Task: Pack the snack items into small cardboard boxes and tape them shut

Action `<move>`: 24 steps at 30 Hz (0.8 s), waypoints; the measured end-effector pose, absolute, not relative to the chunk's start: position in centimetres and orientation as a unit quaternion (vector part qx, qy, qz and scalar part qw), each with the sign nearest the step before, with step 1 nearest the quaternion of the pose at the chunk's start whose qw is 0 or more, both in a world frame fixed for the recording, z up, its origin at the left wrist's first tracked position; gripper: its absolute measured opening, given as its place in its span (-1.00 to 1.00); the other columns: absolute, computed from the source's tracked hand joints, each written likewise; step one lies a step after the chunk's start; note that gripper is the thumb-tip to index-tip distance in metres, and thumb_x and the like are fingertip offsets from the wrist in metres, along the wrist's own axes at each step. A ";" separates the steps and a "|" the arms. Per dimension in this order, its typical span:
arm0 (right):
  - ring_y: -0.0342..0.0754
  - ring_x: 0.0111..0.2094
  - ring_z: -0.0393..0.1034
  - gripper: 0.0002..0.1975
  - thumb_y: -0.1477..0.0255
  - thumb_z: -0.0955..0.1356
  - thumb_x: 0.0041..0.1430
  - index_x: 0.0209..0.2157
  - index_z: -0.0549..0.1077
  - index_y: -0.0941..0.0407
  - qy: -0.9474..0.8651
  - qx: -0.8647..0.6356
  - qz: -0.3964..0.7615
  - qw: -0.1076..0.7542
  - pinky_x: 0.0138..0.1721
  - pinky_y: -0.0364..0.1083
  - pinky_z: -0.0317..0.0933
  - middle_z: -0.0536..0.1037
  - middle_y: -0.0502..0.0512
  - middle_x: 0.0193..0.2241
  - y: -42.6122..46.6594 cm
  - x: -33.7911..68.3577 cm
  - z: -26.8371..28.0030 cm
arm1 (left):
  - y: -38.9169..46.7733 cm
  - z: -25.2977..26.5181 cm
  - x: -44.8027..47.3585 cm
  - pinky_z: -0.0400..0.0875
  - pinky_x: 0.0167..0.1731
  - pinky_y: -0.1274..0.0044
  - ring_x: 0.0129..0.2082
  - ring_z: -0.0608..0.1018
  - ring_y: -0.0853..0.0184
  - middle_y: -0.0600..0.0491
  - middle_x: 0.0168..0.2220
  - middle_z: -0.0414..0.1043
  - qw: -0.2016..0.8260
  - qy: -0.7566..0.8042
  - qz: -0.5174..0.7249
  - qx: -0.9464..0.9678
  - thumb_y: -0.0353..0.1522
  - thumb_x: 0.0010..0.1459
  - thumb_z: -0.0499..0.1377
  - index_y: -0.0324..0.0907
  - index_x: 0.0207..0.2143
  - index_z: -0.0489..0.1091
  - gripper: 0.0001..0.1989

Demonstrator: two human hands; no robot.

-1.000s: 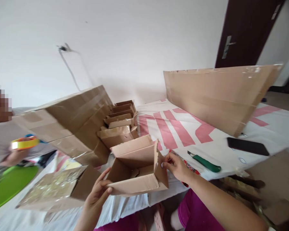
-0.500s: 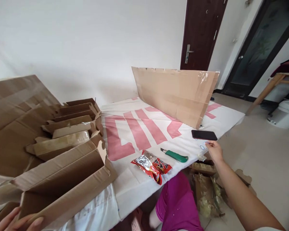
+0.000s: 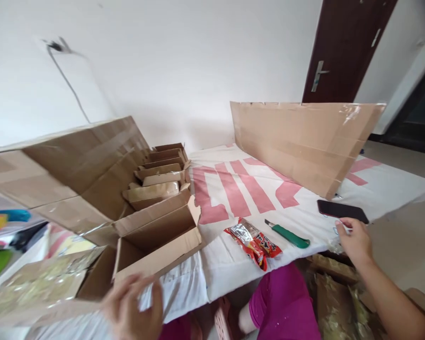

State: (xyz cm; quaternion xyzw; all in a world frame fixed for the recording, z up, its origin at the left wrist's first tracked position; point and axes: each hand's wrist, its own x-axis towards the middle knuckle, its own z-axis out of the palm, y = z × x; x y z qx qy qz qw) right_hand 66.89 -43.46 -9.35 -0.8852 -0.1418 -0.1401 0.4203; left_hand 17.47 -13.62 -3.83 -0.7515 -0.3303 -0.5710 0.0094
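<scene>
My left hand point(image 3: 136, 304), blurred, is off the near side of an open cardboard box point(image 3: 157, 236), thumb and fingers apart and nothing visible between them. A longer taped carton point(image 3: 53, 278) lies just left of it. Over the table's right edge, my right hand point(image 3: 355, 241) has its fingers curled toward the thumb beside a black phone point(image 3: 343, 211). Blue-outlined marks show by those fingertips; whatever they pinch is too small to make out. A green utility knife point(image 3: 288, 235), blade out, and a red snack packet point(image 3: 254, 242) rest on the white cloth.
Several narrow open boxes point(image 3: 155, 191) stand in a row beside a large carton point(image 3: 78, 165). A flat cardboard panel point(image 3: 297, 141) stands upright at the back. Scrap cardboard point(image 3: 334, 302) lies below the table point(image 3: 229, 274), near my knees.
The view has swung left, so everything sits further right. My left hand has let go of the open box and moved right. My right hand stays by the phone.
</scene>
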 end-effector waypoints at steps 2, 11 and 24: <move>0.07 -0.21 0.39 -0.68 0.16 0.27 0.11 -0.23 0.41 0.09 -0.295 -0.834 -0.142 0.444 -0.11 0.07 0.29 0.50 0.19 -0.25 -41.0 62.9 -9.2 | -16.2 -4.6 20.5 0.42 -0.07 0.40 -0.11 0.51 0.24 -0.01 -0.14 0.43 -0.084 -0.230 -0.463 -0.852 -0.47 0.13 0.16 -0.10 -0.20 0.40 -0.82; 0.25 0.26 0.11 -0.21 0.16 0.40 0.06 0.28 0.13 0.05 -0.596 -0.730 -0.019 0.334 0.18 0.21 0.15 0.18 0.29 0.28 -32.4 49.5 -14.3 | -13.2 -9.7 33.9 0.04 0.30 0.36 0.35 0.09 0.17 -0.12 0.35 -0.01 -0.330 -0.350 -0.214 -0.850 -0.63 -0.07 0.10 -0.18 0.28 0.05 -0.20; 0.12 -0.46 0.49 -0.55 -0.03 0.26 0.07 -0.46 0.52 0.06 -0.418 -0.680 0.023 0.603 -0.43 -0.04 0.38 0.59 0.16 -0.53 -30.6 55.2 -0.4 | -17.1 4.7 33.1 0.37 -0.04 0.34 -0.06 0.42 0.15 -0.10 -0.06 0.31 -0.307 -0.085 -0.474 -0.821 -0.21 0.02 0.33 -0.12 0.04 0.30 -0.46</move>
